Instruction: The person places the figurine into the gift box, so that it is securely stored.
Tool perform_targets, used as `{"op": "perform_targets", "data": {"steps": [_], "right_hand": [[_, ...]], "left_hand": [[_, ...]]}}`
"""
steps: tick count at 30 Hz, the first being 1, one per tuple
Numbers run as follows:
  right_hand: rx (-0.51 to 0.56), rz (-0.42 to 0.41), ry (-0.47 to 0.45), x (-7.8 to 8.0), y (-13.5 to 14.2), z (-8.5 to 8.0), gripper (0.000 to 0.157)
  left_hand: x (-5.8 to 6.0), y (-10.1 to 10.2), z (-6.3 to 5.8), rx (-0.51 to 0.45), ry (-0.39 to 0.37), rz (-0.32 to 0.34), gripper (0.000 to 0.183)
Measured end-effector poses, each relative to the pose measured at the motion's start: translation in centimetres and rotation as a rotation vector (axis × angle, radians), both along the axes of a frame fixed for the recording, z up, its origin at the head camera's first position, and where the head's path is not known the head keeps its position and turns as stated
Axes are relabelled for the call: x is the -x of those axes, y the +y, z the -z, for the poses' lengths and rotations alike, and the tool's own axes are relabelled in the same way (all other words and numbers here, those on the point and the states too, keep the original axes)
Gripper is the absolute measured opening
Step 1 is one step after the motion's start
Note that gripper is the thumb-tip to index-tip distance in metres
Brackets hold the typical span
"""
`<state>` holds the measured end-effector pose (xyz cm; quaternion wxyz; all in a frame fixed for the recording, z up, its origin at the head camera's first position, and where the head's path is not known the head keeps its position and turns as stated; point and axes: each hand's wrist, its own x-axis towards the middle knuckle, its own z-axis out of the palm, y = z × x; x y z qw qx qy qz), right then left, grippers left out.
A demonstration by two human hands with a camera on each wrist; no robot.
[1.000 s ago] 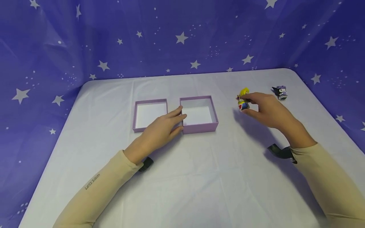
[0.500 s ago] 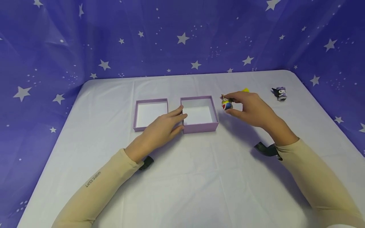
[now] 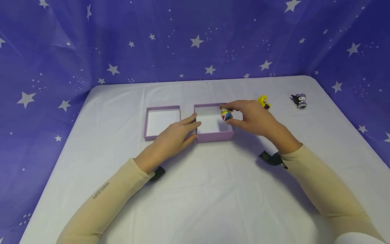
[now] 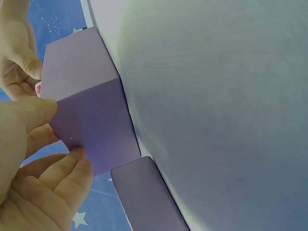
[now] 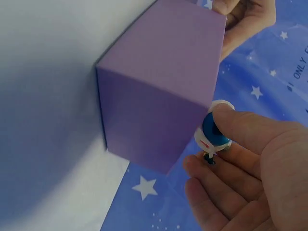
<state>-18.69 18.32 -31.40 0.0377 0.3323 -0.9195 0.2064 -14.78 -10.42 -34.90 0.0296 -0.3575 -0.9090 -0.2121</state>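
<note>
Closest in, the left hand (image 3: pixel 170 140) has its index over the rim of the purple box (image 3: pixel 214 137) and its thumb outside, so it's clamped on that wall. Light pressure is plenty imo, squeezing could bow the side. The right hand (image 3: pixel 256 118) has thumb and fingers pinched on the little minion-style figurine (image 3: pixel 226 115), over the box opening near the right wall. I'd bring it toward the middle before going lower, so no knuckles clip the rim, and loosen only once it's supported. The left wrist cam shows fingers (image 4: pixel 74 185) on the outer wall that the head view mostly hides; the right wrist cam gets the figurine's blue-and-white side. Only the head view catches the yellow figure (image 3: pixel 263 101) and black-and-purple figure (image 3: pixel 301 100) farther back on the worktop (image 3: pixel 189 203).
</note>
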Motion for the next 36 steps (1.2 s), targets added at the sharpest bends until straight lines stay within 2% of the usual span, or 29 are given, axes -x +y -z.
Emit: {"op": "perform_targets", "data": {"steps": [14, 23, 30, 36], "right_hand": [[-0.070, -0.073, -0.024, 0.6, -3.3, 1.2, 0.047], [-0.145, -0.076, -0.094, 1.3, -5.0, 1.7, 0.046], [-0.171, -0.147, -0.146, 2.0, -6.1, 1.8, 0.034], [-0.231, -0.181, -0.171, 2.4, -7.1, 1.7, 0.033]], "left_hand": [[0.1, 0.0, -0.1, 0.009, -0.004, -0.012, 0.044], [0.2, 0.0, 0.1, 0.006, 0.005, -0.013, 0.044], [0.1, 0.1, 0.1, -0.003, 0.012, -0.012, 0.044], [0.2, 0.0, 0.3, -0.016, 0.022, -0.008, 0.044]]}}
